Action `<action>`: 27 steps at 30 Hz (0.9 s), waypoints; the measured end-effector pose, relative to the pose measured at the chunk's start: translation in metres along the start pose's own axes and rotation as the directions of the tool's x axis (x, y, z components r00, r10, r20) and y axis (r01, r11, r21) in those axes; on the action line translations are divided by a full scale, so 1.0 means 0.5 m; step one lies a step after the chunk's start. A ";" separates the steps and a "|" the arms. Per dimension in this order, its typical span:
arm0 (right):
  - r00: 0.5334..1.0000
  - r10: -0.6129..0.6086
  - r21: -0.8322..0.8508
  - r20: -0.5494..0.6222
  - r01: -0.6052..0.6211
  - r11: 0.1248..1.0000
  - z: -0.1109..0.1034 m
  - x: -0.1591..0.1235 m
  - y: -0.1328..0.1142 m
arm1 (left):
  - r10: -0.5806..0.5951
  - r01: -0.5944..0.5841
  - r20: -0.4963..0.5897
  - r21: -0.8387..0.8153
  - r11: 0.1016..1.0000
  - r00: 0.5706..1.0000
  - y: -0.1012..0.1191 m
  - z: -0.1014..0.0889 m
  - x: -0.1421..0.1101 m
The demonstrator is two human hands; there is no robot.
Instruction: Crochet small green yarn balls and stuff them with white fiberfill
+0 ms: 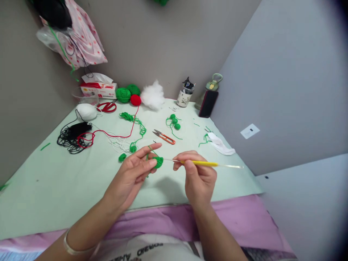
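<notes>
My left hand [136, 168] pinches a small green crochet piece [158, 162] between thumb and fingers. Green yarn runs up over its raised index finger. In my right hand [199, 177] is a crochet hook [201, 163] with a yellow handle, held like a pen. The hook's thin metal tip meets the right edge of the green piece; whether it sits inside a stitch I cannot tell. Just beyond my left fingers lie two small green crocheted pieces, one of them a dark green piece [122, 157]. Orange thread snips [164, 137] rest on the table behind my hands.
Black yarn [74, 137], a white yarn ball [86, 111] and red scissors [107, 107] lie at the left. Green yarn balls [123, 95], a red ball [135, 100], white stuffing [153, 95], a tissue box [99, 90], a pen cup [185, 97] and a phone [208, 104] stand along the wall.
</notes>
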State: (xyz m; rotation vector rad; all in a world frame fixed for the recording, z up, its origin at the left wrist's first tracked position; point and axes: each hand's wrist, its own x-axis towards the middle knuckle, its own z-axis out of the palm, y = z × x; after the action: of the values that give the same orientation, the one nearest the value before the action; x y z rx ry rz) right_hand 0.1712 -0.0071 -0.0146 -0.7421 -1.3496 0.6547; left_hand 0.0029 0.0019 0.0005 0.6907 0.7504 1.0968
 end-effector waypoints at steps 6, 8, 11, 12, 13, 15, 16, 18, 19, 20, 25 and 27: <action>0.997 0.041 0.001 0.061 -0.041 0.999 0.016 0.002 0.004 | 0.118 -0.127 0.058 0.180 0.975 0.991 -0.014 0.010 -0.006; 0.996 -0.046 -0.139 0.074 0.056 0.989 0.021 -0.007 0.006 | 0.143 -0.143 0.012 0.175 0.974 0.990 -0.019 0.012 -0.005; 0.952 -0.259 -0.394 0.161 0.303 0.868 0.020 -0.017 0.009 | 0.071 -0.070 -0.011 0.052 0.996 0.997 -0.021 0.012 0.001; 0.933 -0.309 -0.431 0.185 0.359 0.828 0.018 -0.017 0.009 | 0.012 -0.012 0.007 -0.005 1.000 1.000 -0.020 0.010 0.003; 0.926 -0.330 -0.433 0.184 0.378 0.818 0.015 -0.014 0.009 | -0.047 0.049 0.029 -0.057 0.997 0.998 -0.018 0.008 0.006; 0.961 -0.258 -0.337 0.098 0.276 0.900 0.008 -0.005 0.007 | -0.119 0.125 0.054 -0.136 0.983 0.991 -0.013 0.002 0.011; 0.984 -0.174 -0.247 0.037 0.178 0.953 0.005 0.000 0.006 | -0.122 0.128 0.049 -0.152 0.980 0.991 -0.010 0.000 0.012; 1.000 0.009 -0.033 -0.022 -0.009 0.999 0.003 0.010 0.005 | -0.070 0.072 0.020 -0.121 0.990 0.997 -0.007 -0.002 0.012; 0.997 0.073 0.049 -0.011 -0.072 0.996 0.004 0.013 0.005 | -0.034 0.035 0.017 -0.075 0.997 0.999 -0.006 -0.002 0.011; 0.994 0.109 0.098 0.016 -0.110 0.989 0.006 0.014 0.006 | -0.002 0.003 0.028 -0.017 1.000 1.000 -0.007 -0.002 0.009; 0.979 0.200 0.119 0.041 -0.203 0.972 0.013 0.009 0.013 | 0.082 -0.102 0.095 0.233 0.967 0.992 -0.018 -0.004 -0.001; 0.963 0.265 0.193 0.044 -0.268 0.944 0.010 0.009 0.015 | 0.099 -0.119 0.088 0.264 0.957 0.991 -0.019 -0.007 -0.001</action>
State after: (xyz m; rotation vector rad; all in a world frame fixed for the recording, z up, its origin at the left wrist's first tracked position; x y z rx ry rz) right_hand 0.1668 0.0014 -0.0174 -0.7651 -1.1881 0.9979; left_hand 0.0048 -0.0009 -0.0090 1.0089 0.8134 1.0728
